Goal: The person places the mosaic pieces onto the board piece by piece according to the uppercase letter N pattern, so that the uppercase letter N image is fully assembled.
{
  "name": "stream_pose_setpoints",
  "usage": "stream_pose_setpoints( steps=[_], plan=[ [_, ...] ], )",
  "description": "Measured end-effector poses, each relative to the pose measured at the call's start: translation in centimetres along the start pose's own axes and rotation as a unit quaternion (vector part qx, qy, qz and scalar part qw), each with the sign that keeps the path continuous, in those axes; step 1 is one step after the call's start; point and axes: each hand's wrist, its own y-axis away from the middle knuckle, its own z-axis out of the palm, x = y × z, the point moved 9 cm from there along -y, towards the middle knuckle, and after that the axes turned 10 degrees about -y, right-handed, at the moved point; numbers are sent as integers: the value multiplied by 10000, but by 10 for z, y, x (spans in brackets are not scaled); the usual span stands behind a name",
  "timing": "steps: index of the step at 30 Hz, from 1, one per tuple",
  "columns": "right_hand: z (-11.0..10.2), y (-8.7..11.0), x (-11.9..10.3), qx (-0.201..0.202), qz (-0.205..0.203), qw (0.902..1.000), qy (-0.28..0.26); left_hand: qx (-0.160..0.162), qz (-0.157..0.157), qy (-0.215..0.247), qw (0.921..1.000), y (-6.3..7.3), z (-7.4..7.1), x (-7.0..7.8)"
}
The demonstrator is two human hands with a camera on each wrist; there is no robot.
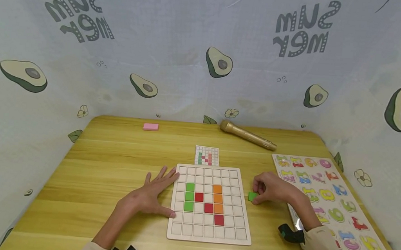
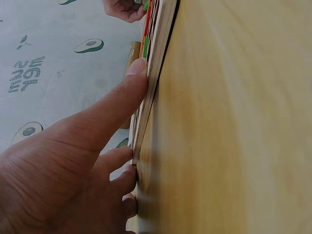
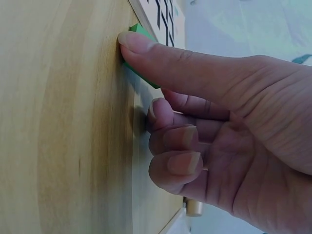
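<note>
A white grid board [image 1: 194, 229] lies on the table, with three green tiles [image 1: 189, 196], three red tiles [image 1: 209, 208] and three orange tiles [image 1: 218, 198] in its squares. My left hand [image 1: 147, 195] rests spread at the board's left edge, its thumb [image 2: 131, 78] and fingertips touching the rim. Right of the board, my right hand [image 1: 274, 189] pinches a green square tile [image 1: 252, 196] close to the tabletop. In the right wrist view the thumb covers part of this green tile [image 3: 146, 78], and the other fingers are curled.
A small printed pattern card [image 1: 206, 155] lies against the board's far edge. Behind it is a gold microphone [image 1: 249, 136], and a pink block [image 1: 151, 127] sits far left. A number puzzle board [image 1: 336, 198] lies under my right forearm's side.
</note>
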Motion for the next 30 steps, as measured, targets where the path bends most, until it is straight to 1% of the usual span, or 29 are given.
stream_pose_setpoints(
  steps=[6,14,16,21,23,25,30],
  plan=[
    [0,0,-1,5,25,10000,-22,1,-1,-10,10000,0,0,0],
    [0,-1,-9,16,-404,9990,204,-23,-33,-44,10000,-1,1,-1],
    [-1,-1,-10,127,-404,9988,240,-24,-39,-44,10000,-1,1,-2],
    [-8,-2,-11,704,-477,9954,434,-1,-23,-54,10000,-2,1,-2],
    [-9,-2,-11,864,-548,9935,502,12,-8,-63,10000,-2,1,-2],
    [-9,-3,-11,905,-635,9923,563,20,8,-75,10000,-1,1,-2],
    [-8,-5,-8,835,-632,9930,548,19,12,-86,10000,-1,1,-1]
  ],
)
